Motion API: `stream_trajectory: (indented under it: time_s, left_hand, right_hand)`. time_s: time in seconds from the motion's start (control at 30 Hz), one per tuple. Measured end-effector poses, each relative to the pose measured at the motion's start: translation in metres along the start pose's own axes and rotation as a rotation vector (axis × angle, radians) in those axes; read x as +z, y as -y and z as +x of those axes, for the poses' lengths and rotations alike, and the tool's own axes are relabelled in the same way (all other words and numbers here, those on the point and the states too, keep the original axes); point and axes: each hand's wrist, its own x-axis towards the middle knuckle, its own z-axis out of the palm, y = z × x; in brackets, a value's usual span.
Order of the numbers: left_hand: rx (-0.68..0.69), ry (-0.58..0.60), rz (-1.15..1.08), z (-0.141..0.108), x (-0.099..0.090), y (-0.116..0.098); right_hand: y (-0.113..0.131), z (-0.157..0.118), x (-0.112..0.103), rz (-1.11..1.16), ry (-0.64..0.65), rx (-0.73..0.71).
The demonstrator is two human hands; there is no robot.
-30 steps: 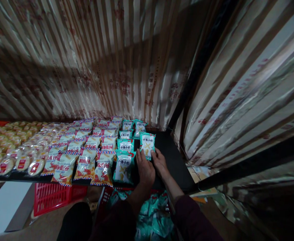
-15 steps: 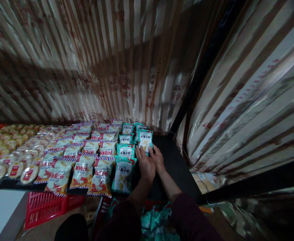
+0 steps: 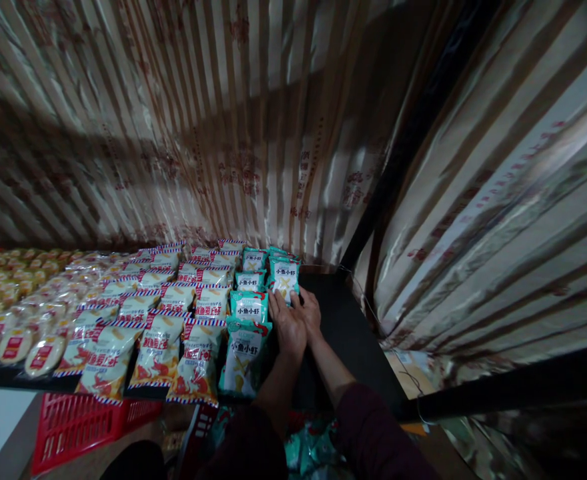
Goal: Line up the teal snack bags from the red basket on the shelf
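Observation:
At the back of the black shelf [image 3: 346,320], a green-and-white snack bag [image 3: 284,273] leans upright against other green bags. My left hand [image 3: 289,327] grips its lower left part, fingers on the front. My right hand [image 3: 307,312] holds the lower right corner, close against the left hand. The thumbs and the underside of the bag are partly hidden. Just left of my hands runs a column of matching green bags, the nearest one [image 3: 245,357] standing at the shelf's front edge.
Rows of white-and-orange snack bags [image 3: 196,357] and round wrapped cakes [image 3: 46,353] fill the shelf leftward. Below are a red basket [image 3: 81,427] and more green bags [image 3: 318,443]. A dark post [image 3: 373,213] and striped sheeting [image 3: 273,133] stand behind.
The held bag has shifted slightly left and now sits closer against the bags behind it. Both hands remain at its lower end. The camera view has moved a little.

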Motion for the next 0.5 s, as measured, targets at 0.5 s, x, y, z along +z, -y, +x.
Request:
stream_trajectory:
  time_s: [0.5]
  left_hand:
    - [-0.004, 0.059, 0.014, -0.005, -0.006, 0.003]
  right_hand:
    - [0.010, 0.007, -0.001, 0.055, -0.010, 0.011]
